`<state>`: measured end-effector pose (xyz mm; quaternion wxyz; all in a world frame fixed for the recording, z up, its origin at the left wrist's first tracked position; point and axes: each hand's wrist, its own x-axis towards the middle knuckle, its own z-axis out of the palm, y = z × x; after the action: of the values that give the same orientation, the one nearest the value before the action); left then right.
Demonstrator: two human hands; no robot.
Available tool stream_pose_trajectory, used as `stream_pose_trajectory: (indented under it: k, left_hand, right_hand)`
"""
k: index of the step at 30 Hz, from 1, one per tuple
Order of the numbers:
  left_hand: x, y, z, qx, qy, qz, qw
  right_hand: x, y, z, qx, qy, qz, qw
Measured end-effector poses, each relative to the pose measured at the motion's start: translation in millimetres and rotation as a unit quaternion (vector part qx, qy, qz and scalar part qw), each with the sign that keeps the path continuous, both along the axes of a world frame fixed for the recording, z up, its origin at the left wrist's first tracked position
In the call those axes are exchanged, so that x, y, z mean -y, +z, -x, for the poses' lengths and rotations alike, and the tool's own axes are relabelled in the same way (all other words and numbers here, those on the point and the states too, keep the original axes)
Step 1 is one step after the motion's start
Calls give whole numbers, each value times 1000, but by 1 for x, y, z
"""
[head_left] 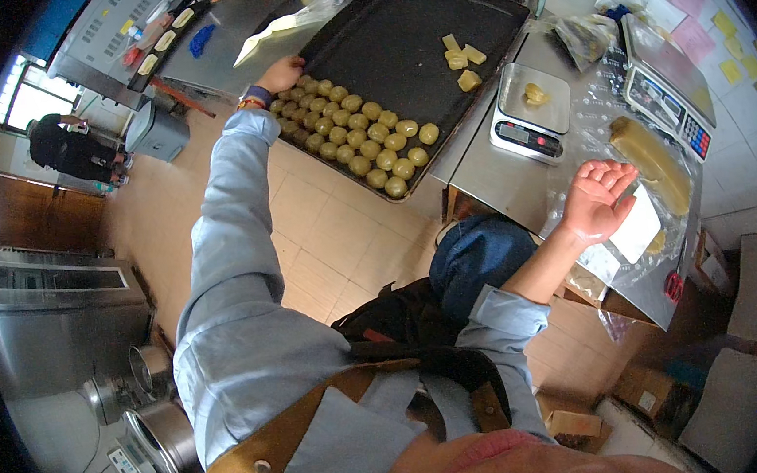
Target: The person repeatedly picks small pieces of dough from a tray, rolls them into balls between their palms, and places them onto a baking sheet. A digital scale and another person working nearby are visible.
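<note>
At the left edge of a black baking tray (390, 42), my left hand (281, 75) has its fingers curled over the rim, beside the rows of balls. The rows are smooth, greenish-yellow dough-like balls (357, 137), packed along the tray's near side. Several cut pieces (470, 81) of similar paste lie loose at its right end. My right hand (599, 200) is raised palm up, fingers apart and holding nothing, over a white scraper (637, 224). Close by, a long log of paste (651, 163) rests on plastic sheeting. A small digital scale (529, 114) carries a lump of paste (535, 94).
A larger scale (670, 83) stands by the wall, near a crumpled plastic bag (583, 40). Behind the tray lies a filled piping bag (269, 35). Red-handled scissors (673, 286) sit at the steel table's corner. Another person (75, 147) bends near a grey bin (157, 132).
</note>
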<state>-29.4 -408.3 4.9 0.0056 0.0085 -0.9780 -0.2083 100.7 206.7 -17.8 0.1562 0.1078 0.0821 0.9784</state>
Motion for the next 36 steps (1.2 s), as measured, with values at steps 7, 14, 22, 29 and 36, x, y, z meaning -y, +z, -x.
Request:
stream_pose_trajectory:
  k: [7, 14, 22, 29, 36]
  left_hand:
    - [-176, 26, 26, -95, -221, 49, 969]
    - [-318, 6, 28, -100, -305, 197, 927]
    - [-311, -2, 47, -133, -260, 34, 956]
    - [-410, 88, -24, 233, -108, -874, 413]
    - [-563, 38, -77, 341, -104, -934, 28]
  right_hand:
    - [7, 0, 2, -3, 8, -28, 1000]
    - [-1, -4, 1, 22, -16, -28, 999]
    - [3, 3, -3, 28, -19, 9, 999]
    - [5, 6, -2, 19, -34, -25, 999]
    - [-23, 62, -58, 181, -159, -251, 938]
